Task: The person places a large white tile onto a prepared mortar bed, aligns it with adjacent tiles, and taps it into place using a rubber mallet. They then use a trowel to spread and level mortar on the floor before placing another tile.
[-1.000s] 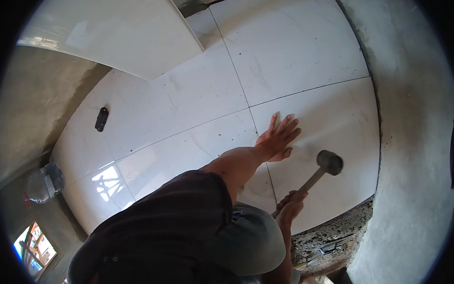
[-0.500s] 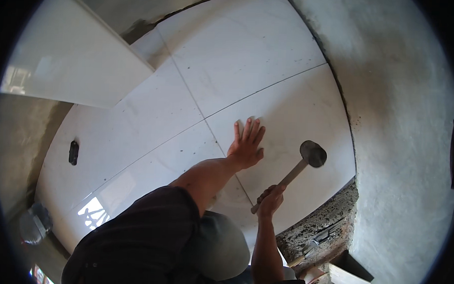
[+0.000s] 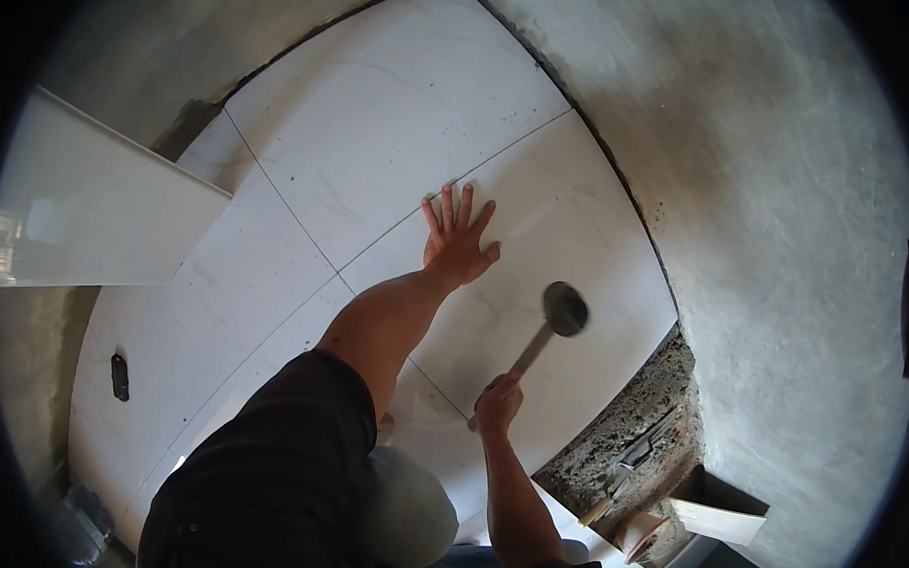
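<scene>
My left hand point(image 3: 459, 242) lies with fingers spread on a large white floor tile point(image 3: 587, 209) with faint grey veining, its fingertips near a joint between tiles. Lower right of it, my right hand point(image 3: 498, 401) grips the wooden handle of a mallet point(image 3: 566, 308), whose dark round head is held over the same tile. Beyond that tile's lower right edge is a strip of rough dark mortar point(image 3: 603, 436) with a metal trowel point(image 3: 629, 460) lying on it.
Grey plastered walls point(image 3: 796, 256) border the tiles. A glossy white panel point(image 3: 97, 201) juts in at left. A small black object point(image 3: 120, 376) lies on the left tiles, and a clear plastic container point(image 3: 84, 521) stands at lower left. A white open box point(image 3: 717, 519) sits at lower right.
The view has swung, shifting the tiles and panel. My left hand has moved forward along the tile toward the upper joint. My right hand still grips the mallet.
</scene>
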A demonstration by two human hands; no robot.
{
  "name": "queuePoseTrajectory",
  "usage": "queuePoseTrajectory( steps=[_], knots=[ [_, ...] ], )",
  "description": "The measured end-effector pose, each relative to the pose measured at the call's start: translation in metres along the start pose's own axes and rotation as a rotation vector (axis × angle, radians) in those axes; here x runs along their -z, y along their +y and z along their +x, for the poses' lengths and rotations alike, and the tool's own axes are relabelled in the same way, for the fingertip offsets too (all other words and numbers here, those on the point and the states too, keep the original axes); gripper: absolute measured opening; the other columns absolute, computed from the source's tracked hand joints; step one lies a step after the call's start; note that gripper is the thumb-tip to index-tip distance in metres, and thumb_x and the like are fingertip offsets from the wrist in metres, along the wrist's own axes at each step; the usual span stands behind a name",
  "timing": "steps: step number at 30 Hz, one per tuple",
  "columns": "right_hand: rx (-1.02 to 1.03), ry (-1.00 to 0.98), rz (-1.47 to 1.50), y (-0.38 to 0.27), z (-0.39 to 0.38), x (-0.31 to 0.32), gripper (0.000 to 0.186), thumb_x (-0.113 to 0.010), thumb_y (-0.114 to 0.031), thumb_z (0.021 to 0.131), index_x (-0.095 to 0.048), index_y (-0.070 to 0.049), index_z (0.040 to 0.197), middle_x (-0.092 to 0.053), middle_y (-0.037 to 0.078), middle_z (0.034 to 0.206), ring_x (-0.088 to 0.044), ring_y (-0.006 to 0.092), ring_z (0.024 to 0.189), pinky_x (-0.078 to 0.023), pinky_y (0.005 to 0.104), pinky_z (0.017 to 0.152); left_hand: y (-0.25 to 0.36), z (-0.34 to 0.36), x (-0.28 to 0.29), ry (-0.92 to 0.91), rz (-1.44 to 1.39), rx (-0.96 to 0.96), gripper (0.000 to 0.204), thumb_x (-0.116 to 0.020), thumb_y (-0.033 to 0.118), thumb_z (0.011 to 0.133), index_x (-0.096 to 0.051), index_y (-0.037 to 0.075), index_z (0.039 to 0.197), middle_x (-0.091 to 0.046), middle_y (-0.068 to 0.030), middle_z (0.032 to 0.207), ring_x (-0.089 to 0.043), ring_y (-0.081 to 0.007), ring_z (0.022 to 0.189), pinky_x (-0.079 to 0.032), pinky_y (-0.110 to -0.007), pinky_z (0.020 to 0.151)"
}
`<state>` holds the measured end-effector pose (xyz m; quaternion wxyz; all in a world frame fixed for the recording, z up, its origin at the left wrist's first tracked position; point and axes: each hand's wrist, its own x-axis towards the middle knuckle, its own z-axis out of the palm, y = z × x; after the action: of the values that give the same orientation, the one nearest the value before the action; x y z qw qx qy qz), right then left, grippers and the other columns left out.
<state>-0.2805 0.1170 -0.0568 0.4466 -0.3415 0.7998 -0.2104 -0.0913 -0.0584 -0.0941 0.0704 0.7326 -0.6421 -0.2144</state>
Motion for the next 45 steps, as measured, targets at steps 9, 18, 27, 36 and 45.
queuePoseTrajectory(
  steps=[9,18,27,36,45],
  knots=[
    [0.019,0.015,-0.048,-0.012,0.024,-0.012,0.064,-0.027,-0.051,0.104,-0.051,-0.002,0.07,-0.05,0.007,0.057,-0.052,0.0195,0.05,-0.043,0.0365,0.048,-0.002,0.003,-0.002,0.071,0.005,0.029,0.079,-0.044,0.06,0.091,-0.021,0.021,0.155,-0.004,-0.0224,0.161,0.0,-0.0401,0.149,-0.002,-0.066,0.113],
    [0.043,-0.075,-0.021,-0.049,0.025,-0.03,0.064,-0.027,-0.057,0.102,-0.049,-0.004,0.073,-0.046,0.004,0.055,-0.047,0.0151,0.045,-0.039,0.0339,0.043,-0.016,0.02,0.003,0.107,-0.045,0.041,0.079,-0.05,0.055,0.09,-0.027,0.012,0.152,-0.016,-0.0176,0.159,-0.013,-0.0338,0.147,-0.008,-0.06,0.116],
    [0.025,-0.109,0.005,-0.083,0.038,-0.039,0.06,-0.031,-0.06,0.1,-0.045,-0.01,0.071,-0.039,-0.001,0.051,-0.036,0.0104,0.037,-0.031,0.0275,0.035,-0.02,0.022,-0.001,0.118,0.004,-0.03,0.077,-0.042,0.052,0.095,-0.022,0.005,0.153,-0.009,-0.0205,0.161,-0.004,-0.0342,0.15,-0.003,-0.059,0.118],
    [0.068,-0.017,0.225,-0.088,0.039,-0.056,0.063,-0.028,-0.059,0.101,-0.049,-0.005,0.076,-0.042,0.002,0.052,-0.043,0.0144,0.039,-0.036,0.0314,0.036,-0.045,0.025,0.005,0.076,0.062,-0.177,0.076,-0.039,0.053,0.096,-0.023,0.006,0.153,-0.012,-0.0214,0.16,-0.008,-0.0344,0.149,-0.006,-0.052,0.12],
    [-0.002,-0.062,-0.163,-0.085,0.052,-0.065,0.065,-0.029,-0.061,0.1,-0.047,-0.008,0.068,-0.044,0.002,0.053,-0.043,0.0149,0.04,-0.036,0.0305,0.036,-0.053,0.022,0.014,0.065,0.111,-0.224,0.075,-0.038,0.056,0.096,-0.023,0.01,0.154,-0.012,-0.0164,0.161,-0.008,-0.0317,0.15,-0.005,-0.056,0.119]
  ],
)
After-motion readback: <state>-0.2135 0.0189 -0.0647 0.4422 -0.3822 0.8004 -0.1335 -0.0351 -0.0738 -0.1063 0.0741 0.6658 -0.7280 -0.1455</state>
